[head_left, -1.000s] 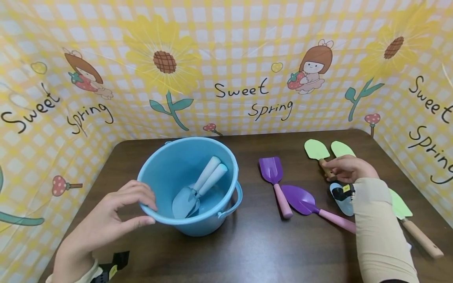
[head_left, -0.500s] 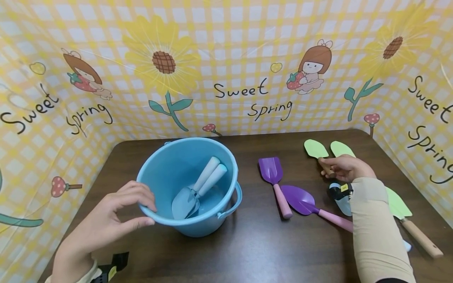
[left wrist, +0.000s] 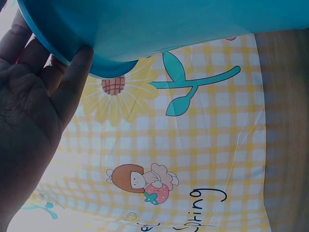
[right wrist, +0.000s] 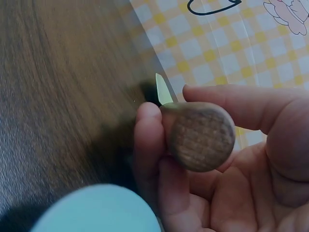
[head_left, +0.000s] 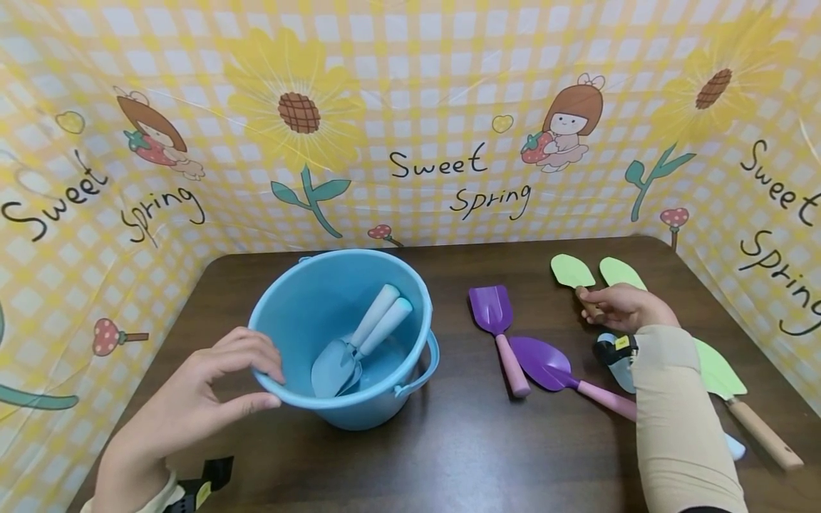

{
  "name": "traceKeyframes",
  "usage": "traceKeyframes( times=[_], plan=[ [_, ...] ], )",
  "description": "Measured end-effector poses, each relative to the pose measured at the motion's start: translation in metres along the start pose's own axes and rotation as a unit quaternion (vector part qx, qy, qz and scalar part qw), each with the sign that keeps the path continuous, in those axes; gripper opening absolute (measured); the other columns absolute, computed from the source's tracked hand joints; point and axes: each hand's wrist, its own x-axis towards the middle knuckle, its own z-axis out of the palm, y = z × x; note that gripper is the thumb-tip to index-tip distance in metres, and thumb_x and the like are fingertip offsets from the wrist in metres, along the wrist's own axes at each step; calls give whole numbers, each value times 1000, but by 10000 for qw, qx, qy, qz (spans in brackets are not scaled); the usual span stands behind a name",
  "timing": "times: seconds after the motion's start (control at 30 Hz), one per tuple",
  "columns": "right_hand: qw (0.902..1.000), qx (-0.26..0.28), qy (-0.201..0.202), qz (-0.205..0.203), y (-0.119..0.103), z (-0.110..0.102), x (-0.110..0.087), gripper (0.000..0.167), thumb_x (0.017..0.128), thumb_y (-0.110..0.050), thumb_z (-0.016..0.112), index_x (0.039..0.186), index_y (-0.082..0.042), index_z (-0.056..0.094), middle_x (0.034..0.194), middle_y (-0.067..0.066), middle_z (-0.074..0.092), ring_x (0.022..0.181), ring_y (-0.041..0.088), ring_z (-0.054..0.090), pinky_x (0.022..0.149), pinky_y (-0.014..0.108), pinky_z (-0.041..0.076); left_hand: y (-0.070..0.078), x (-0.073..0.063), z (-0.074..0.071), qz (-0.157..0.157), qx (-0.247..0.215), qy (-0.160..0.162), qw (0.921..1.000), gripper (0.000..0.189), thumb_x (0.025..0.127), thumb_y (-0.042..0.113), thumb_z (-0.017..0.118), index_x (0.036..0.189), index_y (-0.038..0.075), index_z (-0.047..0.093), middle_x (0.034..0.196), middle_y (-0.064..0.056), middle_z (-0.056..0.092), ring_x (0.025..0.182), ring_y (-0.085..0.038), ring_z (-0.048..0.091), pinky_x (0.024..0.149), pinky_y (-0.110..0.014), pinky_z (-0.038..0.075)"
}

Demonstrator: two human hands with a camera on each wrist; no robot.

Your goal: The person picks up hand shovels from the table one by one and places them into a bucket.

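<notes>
My left hand (head_left: pixel 199 399) grips the near left rim of a blue bucket (head_left: pixel 359 417), fingers over the edge and thumb on the outside. Two light blue trowels (head_left: pixel 333 367) lie inside it, handles leaning toward the far right wall. At the right of the table my right hand (head_left: pixel 631 306) holds the wooden handle of a small green trowel (head_left: pixel 573 271), whose blade points away. In the right wrist view the round end of the wooden handle (right wrist: pixel 203 137) sits between thumb and fingers. The left wrist view shows the thumb (left wrist: pixel 77 72) against the bucket's side.
Two purple shovels with pink handles, one square-tipped (head_left: pixel 492 306) and one pointed (head_left: pixel 545 362), lie between bucket and right arm. A green trowel blade (head_left: pixel 621 272) shows behind the right hand. Another green trowel (head_left: pixel 766 433) and a blue trowel (head_left: pixel 622 370) lie beside and under the forearm.
My right hand has shifted slightly left, its fingers now further up the green trowel's handle toward the blade. The left hand and bucket stay where they were.
</notes>
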Motion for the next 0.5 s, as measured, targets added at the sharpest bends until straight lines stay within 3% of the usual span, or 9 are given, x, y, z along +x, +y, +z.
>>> traceKeyframes(
  times=[0.2, 0.3, 0.43, 0.5],
  plan=[
    [9998, 170, -129, -51, 0, 1, 1, 12, 104, -15, 47, 111, -5, 49, 78, -2, 71, 71, 6, 66, 69, 16, 54, 2, 0, 0, -109, 26, -47, 9999, 50, 61, -13, 85, 100, 16, 70, 99, 3, 67, 108, -10, 53, 96, -17, 40],
    [9992, 363, -157, -92, -1, 3, -1, 12, 105, -16, 47, 103, -9, 56, 78, -3, 69, 71, 5, 66, 69, 16, 54, 2, 0, 0, -102, -5, -34, 9999, 50, 61, -13, 85, 100, 16, 70, 99, 3, 67, 108, -10, 53, 97, -17, 40],
    [9980, 591, -144, -160, -1, 5, -5, 27, 105, -16, 46, 90, -19, 68, 78, -5, 67, 71, 2, 64, 69, 15, 53, 0, 0, 0, 8, -87, 11, 10000, 50, 60, -14, 85, 100, 14, 70, 98, 2, 67, 107, -12, 53, 97, -18, 40],
    [9977, 643, -59, -191, 1, 7, -6, 27, 105, -16, 45, 92, -18, 68, 78, -4, 67, 69, 2, 63, 68, 15, 53, 0, 0, 0, 4, -108, 6, 9999, 50, 61, -14, 85, 100, 14, 70, 98, 2, 67, 107, -12, 53, 96, -18, 40]
  ],
)
